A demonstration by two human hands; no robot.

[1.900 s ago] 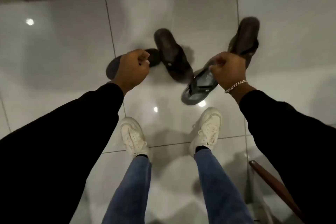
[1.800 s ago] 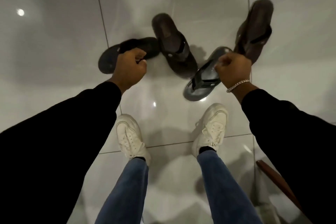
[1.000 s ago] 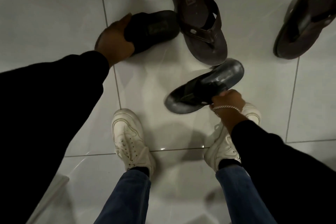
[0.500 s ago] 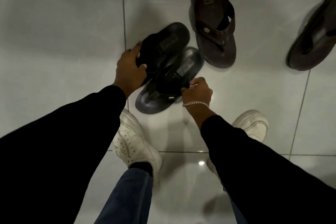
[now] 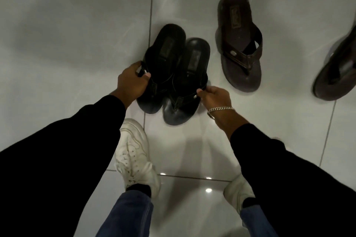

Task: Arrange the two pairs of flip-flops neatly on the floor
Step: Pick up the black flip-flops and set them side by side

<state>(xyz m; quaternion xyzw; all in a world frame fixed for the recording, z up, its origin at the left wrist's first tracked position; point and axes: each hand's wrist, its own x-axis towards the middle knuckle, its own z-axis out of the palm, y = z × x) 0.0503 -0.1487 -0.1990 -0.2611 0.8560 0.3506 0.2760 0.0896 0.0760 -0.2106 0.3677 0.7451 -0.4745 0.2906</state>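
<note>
Two black flip-flops lie side by side on the glossy white tiled floor, toes toward me. My left hand (image 5: 132, 82) grips the strap side of the left black flip-flop (image 5: 165, 52). My right hand (image 5: 214, 96), with a silver bracelet on the wrist, pinches the strap of the right black flip-flop (image 5: 194, 59). The two black soles touch, the left one slightly over the right. A brown flip-flop (image 5: 238, 42) lies flat to their right. Another brown flip-flop (image 5: 339, 75) sits at the right edge, angled and partly cut off.
My white sneakers (image 5: 134, 156) and blue jeans stand just below the black pair; the right sneaker (image 5: 238, 192) is partly hidden by my sleeve. Dark tile grout lines (image 5: 151, 17) cross the floor. Ceiling lights reflect off the tiles.
Both hands have swung the black flip-flops from a crossed, slanted pile into a side-by-side pair pointing toward me. The view has shifted left, bringing the brown flip-flops more into frame.
</note>
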